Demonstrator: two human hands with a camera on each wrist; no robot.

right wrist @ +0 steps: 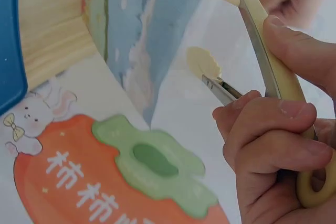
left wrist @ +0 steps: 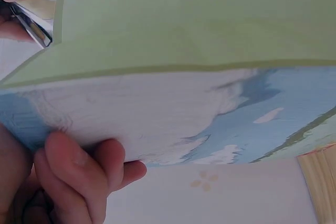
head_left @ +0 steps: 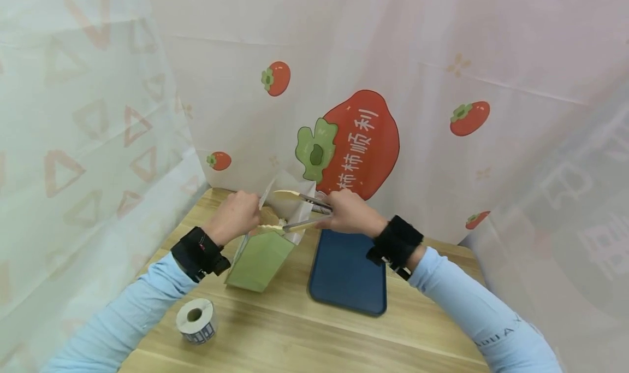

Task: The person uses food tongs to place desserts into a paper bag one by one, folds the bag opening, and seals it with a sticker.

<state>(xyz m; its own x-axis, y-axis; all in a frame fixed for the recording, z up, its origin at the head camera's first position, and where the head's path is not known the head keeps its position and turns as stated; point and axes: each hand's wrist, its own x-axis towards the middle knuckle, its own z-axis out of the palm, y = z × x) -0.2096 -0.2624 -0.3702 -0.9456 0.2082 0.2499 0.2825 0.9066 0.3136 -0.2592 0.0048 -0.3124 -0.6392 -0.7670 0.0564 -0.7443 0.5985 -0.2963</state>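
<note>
On the wooden table (head_left: 295, 329) before us, nearest lies a label roll (head_left: 196, 319), then a blue tray (head_left: 346, 274). Beyond, our left hand (head_left: 236, 215) pinches the paper bag (head_left: 260, 258) by its open rim, mouth facing right. Our right hand (head_left: 346, 212) clasps tongs (head_left: 304, 212), their long axis pointing leftward into that mouth.

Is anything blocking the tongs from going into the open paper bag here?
Nothing visible does. The left hand holds the paper bag open at its rim, and the tongs held by the right hand sit at the bag's open mouth with nothing between.
</note>
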